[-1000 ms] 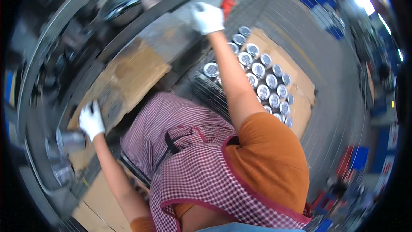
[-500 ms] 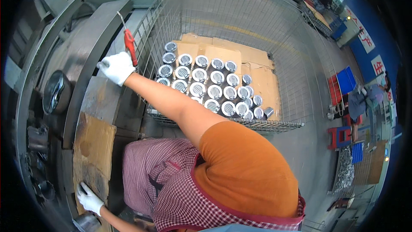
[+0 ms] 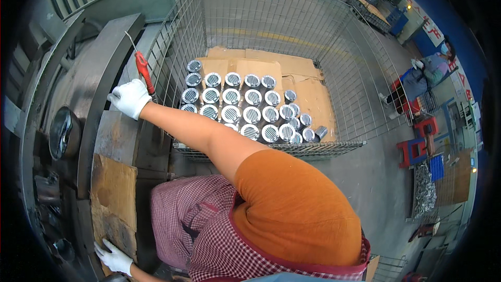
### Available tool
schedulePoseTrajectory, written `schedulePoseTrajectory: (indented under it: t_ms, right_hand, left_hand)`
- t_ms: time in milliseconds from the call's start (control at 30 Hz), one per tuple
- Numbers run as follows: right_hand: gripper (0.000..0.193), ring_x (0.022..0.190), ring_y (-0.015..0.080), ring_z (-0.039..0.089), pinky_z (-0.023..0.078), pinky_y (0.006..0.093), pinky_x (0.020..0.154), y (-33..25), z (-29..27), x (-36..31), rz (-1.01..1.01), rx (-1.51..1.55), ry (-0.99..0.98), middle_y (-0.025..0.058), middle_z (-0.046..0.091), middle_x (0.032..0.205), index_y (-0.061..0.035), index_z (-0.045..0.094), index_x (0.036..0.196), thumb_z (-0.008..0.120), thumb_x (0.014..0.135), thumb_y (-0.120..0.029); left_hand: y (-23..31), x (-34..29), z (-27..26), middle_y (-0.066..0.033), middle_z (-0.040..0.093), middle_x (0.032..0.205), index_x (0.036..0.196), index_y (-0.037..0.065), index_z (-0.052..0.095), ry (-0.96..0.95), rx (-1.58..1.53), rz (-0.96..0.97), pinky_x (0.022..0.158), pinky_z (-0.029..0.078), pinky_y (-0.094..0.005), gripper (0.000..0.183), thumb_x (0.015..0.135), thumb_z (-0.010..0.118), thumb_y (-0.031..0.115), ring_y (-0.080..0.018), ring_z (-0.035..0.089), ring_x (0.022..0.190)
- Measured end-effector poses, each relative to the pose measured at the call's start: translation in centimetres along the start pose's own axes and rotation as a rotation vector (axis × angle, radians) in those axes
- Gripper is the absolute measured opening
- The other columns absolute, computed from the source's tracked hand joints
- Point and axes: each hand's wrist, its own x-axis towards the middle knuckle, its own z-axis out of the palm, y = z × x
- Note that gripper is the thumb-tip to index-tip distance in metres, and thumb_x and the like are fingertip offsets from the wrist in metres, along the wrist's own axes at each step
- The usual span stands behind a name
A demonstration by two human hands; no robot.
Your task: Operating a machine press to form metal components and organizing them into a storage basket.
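My right hand (image 3: pixel 130 98), in a white glove, reaches across to the metal bench edge with its fingers curled together. Whatever they may grip is hidden. Just behind that hand is a red air blow gun (image 3: pixel 142 68) with a thin metal nozzle, beside the wire cage. Nearer my body, my left hand (image 3: pixel 114 257), also gloved, rests on a stained cardboard sheet (image 3: pixel 116 185) with its fingers spread. A shiny round metal part (image 3: pixel 66 133) sits in the machine left of my right hand. Part of a metal cylinder (image 3: pixel 117 278) shows below my left hand.
A wire mesh cage (image 3: pixel 271 152) stands close on the right, holding rows of metal cylinders (image 3: pixel 231 96) with slotted tops on cardboard (image 3: pixel 308 99). A long steel beam (image 3: pixel 107 47) runs along the left. Co-workers (image 3: pixel 425 73) are at the far right, near red stools (image 3: pixel 412 151).
The view has shifted slightly, so the cage and bench sit a bit differently. My left hand's fingers are more spread, and the cylinder beside it shows less. A co-worker at right has moved upright.
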Motion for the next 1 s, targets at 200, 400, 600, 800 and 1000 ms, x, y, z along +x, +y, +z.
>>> schedulePoseTrajectory:
  t_ms: [200, 400, 600, 800, 1000]
  right_hand:
    - [0.032, 0.064, 0.0305, 0.063, 0.043, 0.0441, 0.065, -0.1, -0.3, -0.2, -0.002, 0.011, 0.005, 0.0118, 0.064, 0.065, -0.0106, 0.067, 0.071, 0.057, 0.086, -0.037]
    - [0.033, 0.064, 0.031, 0.063, 0.043, 0.0443, 0.065, 0.0, 0.0, -0.1, -0.004, 0.022, 0.008, 0.0121, 0.064, 0.064, -0.0103, 0.067, 0.07, 0.056, 0.086, -0.037]
    - [0.034, 0.063, 0.0313, 0.063, 0.043, 0.0442, 0.064, -0.1, -0.2, 0.0, -0.01, 0.001, -0.002, 0.0126, 0.064, 0.063, -0.0101, 0.067, 0.069, 0.056, 0.086, -0.037]
    - [0.034, 0.062, 0.0316, 0.063, 0.043, 0.0447, 0.063, 0.2, 0.2, -0.1, -0.025, -0.003, 0.03, 0.0125, 0.063, 0.062, -0.0102, 0.066, 0.069, 0.056, 0.086, -0.037]
    - [0.033, 0.061, 0.0308, 0.063, 0.043, 0.0445, 0.061, -0.1, 0.2, 0.0, -0.041, 0.011, 0.027, 0.0125, 0.063, 0.062, -0.011, 0.067, 0.068, 0.057, 0.086, -0.037]
  left_hand:
    - [-0.7, -0.1, 0.7, -0.0166, 0.053, 0.132, 0.132, 0.012, 0.053, 0.339, 0.077, -0.035, 0.092, 0.046, -0.0422, 0.053, 0.096, 0.041, 0.05, -0.0338, 0.053, 0.117]
    - [1.2, -0.3, -1.8, -0.0171, 0.053, 0.132, 0.132, 0.012, 0.053, -0.281, -0.013, -0.138, 0.09, 0.048, -0.0433, 0.049, 0.095, 0.049, 0.044, -0.0343, 0.058, 0.11]
    - [0.2, -0.2, 0.0, -0.0147, 0.051, 0.135, 0.134, 0.014, 0.051, 0.286, 0.058, -0.059, 0.09, 0.047, -0.0427, 0.054, 0.095, 0.043, 0.05, -0.0345, 0.058, 0.111]
    - [0.0, 0.0, -0.2, -0.0161, 0.053, 0.132, 0.13, 0.012, 0.054, -0.246, -0.033, -0.086, 0.088, 0.049, -0.0431, 0.049, 0.095, 0.047, 0.045, -0.0355, 0.058, 0.11]
    - [0.6, -0.6, -1.1, -0.0156, 0.052, 0.134, 0.132, 0.01, 0.052, 0.212, 0.023, -0.087, 0.088, 0.049, -0.0428, 0.052, 0.094, 0.049, 0.046, -0.0357, 0.057, 0.112]
